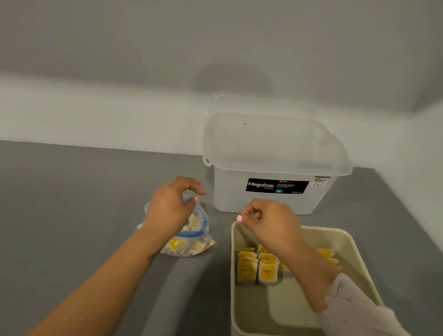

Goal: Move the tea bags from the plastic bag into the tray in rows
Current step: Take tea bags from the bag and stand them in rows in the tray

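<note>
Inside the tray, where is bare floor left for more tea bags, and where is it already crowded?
The tray has bare floor along its near half, between the standing tea bags and the near wall. The far middle is crowded with rows of tea bags. The right hand and forearm cross the far left corner, hiding some of the floor there.

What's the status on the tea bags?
Left hand over plastic bag, right hand curled, empty, above tray. Tea bags standing in rows at tray's far end. Nothing blocking.

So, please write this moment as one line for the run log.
left hand: over bag, fingers curled | right hand: curled, above tray corner | tea bags: rows at tray's far end | task: unfinished
</note>
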`<state>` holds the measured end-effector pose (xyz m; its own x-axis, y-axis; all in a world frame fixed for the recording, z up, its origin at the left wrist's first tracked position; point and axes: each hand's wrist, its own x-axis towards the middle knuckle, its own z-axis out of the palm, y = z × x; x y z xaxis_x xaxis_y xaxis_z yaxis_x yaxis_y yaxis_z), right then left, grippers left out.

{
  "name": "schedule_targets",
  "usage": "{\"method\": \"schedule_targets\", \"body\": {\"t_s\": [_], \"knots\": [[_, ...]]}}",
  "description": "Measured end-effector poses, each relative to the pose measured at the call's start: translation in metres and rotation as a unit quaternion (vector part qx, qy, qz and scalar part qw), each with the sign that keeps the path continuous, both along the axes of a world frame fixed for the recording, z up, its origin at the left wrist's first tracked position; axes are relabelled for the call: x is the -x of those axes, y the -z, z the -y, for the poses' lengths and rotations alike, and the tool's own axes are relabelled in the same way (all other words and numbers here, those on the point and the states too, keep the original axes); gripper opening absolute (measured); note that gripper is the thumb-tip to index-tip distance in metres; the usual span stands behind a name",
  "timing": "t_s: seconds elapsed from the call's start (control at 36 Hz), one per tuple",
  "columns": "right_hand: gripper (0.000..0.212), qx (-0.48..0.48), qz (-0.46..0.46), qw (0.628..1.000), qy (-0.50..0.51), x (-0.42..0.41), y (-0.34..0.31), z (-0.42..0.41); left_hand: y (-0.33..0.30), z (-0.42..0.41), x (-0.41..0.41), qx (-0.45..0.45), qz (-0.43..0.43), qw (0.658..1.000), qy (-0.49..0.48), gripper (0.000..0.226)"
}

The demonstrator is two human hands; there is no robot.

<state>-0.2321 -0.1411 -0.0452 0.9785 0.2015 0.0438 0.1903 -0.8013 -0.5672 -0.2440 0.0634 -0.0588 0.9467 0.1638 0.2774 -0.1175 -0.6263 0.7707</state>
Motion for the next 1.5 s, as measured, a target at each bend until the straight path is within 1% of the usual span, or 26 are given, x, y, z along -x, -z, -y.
{"method": "schedule_targets", "body": {"t_s": [0.08,0.11,0.14,0.19,0.25,0.28,0.33,0.42,0.53,0.69,0.81,0.86,0.92,0.94,0.97,1.06,1.17,1.25,1.31,1.36,1.39,1.42,1.5], "knots": [[0.009,0.002,-0.008,1.000,-0.016,-0.004,-0.002,-0.025,0.001,-0.033,-0.008,-0.058,-0.031,0.997,-0.048,0.021],[0.008,0.006,-0.014,1.000,-0.021,-0.005,-0.003,-0.034,0.004,-0.042,-0.012,-0.066,-0.051,0.995,-0.062,0.021],[0.007,0.010,-0.021,0.999,-0.025,-0.006,-0.003,-0.043,0.008,-0.051,-0.014,-0.064,-0.076,0.992,-0.079,0.026],[0.008,0.018,-0.038,0.999,-0.034,-0.008,-0.003,-0.059,0.015,-0.064,-0.018,-0.043,-0.141,0.983,-0.113,0.051],[0.012,0.023,-0.051,0.997,-0.044,-0.009,-0.002,-0.075,0.022,-0.073,-0.021,-0.026,-0.194,0.973,-0.120,0.076],[0.015,0.029,-0.054,0.997,-0.048,-0.009,-0.001,-0.083,0.025,-0.076,-0.022,-0.023,-0.216,0.969,-0.115,0.084],[0.019,0.048,-0.057,0.996,-0.051,-0.010,0.003,-0.098,0.029,-0.081,-0.024,-0.029,-0.248,0.963,-0.098,0.091],[0.022,0.071,-0.060,0.994,-0.056,-0.013,0.010,-0.119,0.035,-0.083,-0.025,-0.031,-0.260,0.963,-0.067,0.084],[0.027,0.140,-0.041,0.987,-0.069,-0.018,0.029,-0.146,0.038,-0.085,-0.024,-0.046,-0.223,0.973,-0.031,0.072],[0.034,0.208,-0.097,0.972,-0.046,-0.025,0.045,-0.178,0.041,-0.089,-0.024,-0.045,-0.196,0.980,0.003,0.066],[0.028,0.242,-0.083,0.966,-0.039,-0.030,0.051,-0.189,0.042,-0.091,-0.026,-0.058,-0.196,0.979,0.020,0.064],[0.032,0.250,-0.120,0.960,-0.030,-0.036,0.051,-0.192,0.041,-0.092,-0.027,-0.064,-0.199,0.978,0.020,0.064],[0.039,0.241,-0.180,0.954,-0.015,-0.043,0.051,-0.193,0.042,-0.094,-0.029,-0.066,-0.202,0.977,0.021,0.064],[0.041,0.233,-0.193,0.953,-0.003,-0.043,0.050,-0.192,0.042,-0.095,-0.030,-0.067,-0.203,0.977,0.022,0.064],[0.039,0.227,-0.185,0.956,0.009,-0.044,0.051,-0.190,0.042,-0.095,-0.031,-0.069,-0.204,0.976,0.023,0.064],[0.032,0.211,-0.110,0.970,0.053,-0.042,0.054,-0.180,0.041,-0.096,-0.033,-0.089,-0.208,0.974,0.025,0.062],[0.033,0.161,-0.142,0.973,0.080,-0.048,0.046,-0.165,0.041,-0.098,-0.036,-0.118,-0.205,0.971,0.028,0.055],[0.027,0.129,-0.120,0.983,0.058,-0.048,0.033,-0.152,0.040,-0.097,-0.037,-0.132,-0.190,0.973,0.015,0.050],[0.022,0.085,-0.104,0.989,0.061,-0.046,0.024,-0.145,0.037,-0.093,-0.036,-0.117,-0.146,0.982,0.006,0.038],[0.011,0.024,-0.095,0.993,0.072,-0.048,0.017,-0.142,0.031,-0.088,-0.034,-0.083,-0.091,0.992,0.010,0.023],[0.006,-0.008,-0.092,0.993,0.078,-0.048,0.015,-0.141,0.027,-0.085,-0.033,-0.067,-0.074,0.995,0.016,0.021],[0.007,-0.038,-0.090,0.992,0.084,-0.049,0.012,-0.142,0.023,-0.082,-0.032,-0.053,-0.064,0.996,0.024,0.022],[0.016,-0.125,-0.093,0.983,0.093,-0.050,0.007,-0.146,0.014,-0.075,-0.029,-0.040,-0.064,0.995,0.064,0.026]]}}
